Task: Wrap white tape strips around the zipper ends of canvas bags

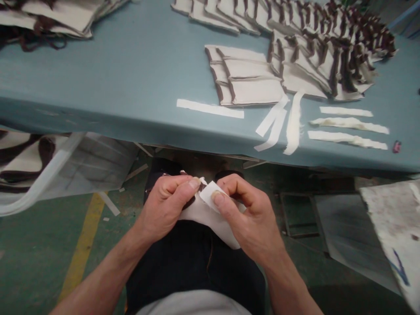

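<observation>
Head view: cloth [211,222] at six o'clock, above my lap [197,267], its dark edge [189,203] pinched in my left hand [170,196]; my right hand [251,210] pinches a white strip [208,193]. Fitting strip to edge seems in hand; next calls for steady alignment.

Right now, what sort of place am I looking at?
Probably a textile workshop: brown-edged cream fabric pieces lie in overlapping rows on a table, a plastic bin holds similar cloth, and a yellow line marks the green floor.

Off-white cloth [210,218], dark-brown edging [189,203]
</observation>
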The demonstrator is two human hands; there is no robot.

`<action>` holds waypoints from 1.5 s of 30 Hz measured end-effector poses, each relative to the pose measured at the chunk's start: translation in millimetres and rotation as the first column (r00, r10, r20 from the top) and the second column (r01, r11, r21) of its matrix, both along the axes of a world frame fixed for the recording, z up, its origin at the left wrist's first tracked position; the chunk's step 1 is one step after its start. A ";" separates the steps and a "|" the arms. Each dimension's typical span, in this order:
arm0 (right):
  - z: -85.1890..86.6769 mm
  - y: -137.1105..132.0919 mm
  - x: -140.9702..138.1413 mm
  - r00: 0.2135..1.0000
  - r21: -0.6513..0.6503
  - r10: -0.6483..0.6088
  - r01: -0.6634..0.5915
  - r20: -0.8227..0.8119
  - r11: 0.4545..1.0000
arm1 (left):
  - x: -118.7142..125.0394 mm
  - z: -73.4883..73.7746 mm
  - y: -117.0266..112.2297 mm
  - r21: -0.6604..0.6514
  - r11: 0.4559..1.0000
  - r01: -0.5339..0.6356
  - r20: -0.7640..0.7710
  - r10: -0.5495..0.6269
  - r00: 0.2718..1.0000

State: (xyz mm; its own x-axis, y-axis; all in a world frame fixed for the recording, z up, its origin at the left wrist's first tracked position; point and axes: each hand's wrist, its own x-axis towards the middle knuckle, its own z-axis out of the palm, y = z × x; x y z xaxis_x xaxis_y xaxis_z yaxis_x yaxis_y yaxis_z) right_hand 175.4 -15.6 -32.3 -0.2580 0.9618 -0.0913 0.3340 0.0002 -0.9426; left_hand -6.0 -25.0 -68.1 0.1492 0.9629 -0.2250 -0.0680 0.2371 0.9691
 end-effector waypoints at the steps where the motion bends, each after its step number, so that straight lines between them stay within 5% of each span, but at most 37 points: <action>1: -0.6 -0.2 -0.7 1.000 -0.005 0.005 -0.005 0.007 1.000 | 0.1 0.1 -0.1 0.013 1.000 0.003 -0.009 -0.003 1.000; 30: -9.0 8.4 -1.5 0.996 -0.090 0.026 -0.018 0.088 0.996 | 1.3 2.6 -2.3 0.121 0.992 0.022 -0.102 -0.010 0.995; 45: -23.0 8.9 -1.8 0.997 -0.006 -0.033 0.033 0.076 0.999 | 2.8 -12.1 -13.5 -0.091 0.994 -0.068 0.000 0.069 0.998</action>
State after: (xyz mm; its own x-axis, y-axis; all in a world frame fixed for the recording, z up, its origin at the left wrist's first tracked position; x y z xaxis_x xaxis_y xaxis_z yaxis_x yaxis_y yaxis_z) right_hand 173.6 -6.8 -55.3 -0.2183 0.9689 -0.1165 0.4039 -0.0189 -0.9146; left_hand -3.2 -38.5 -80.3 0.0844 0.9465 -0.3115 -0.0900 0.3186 0.9436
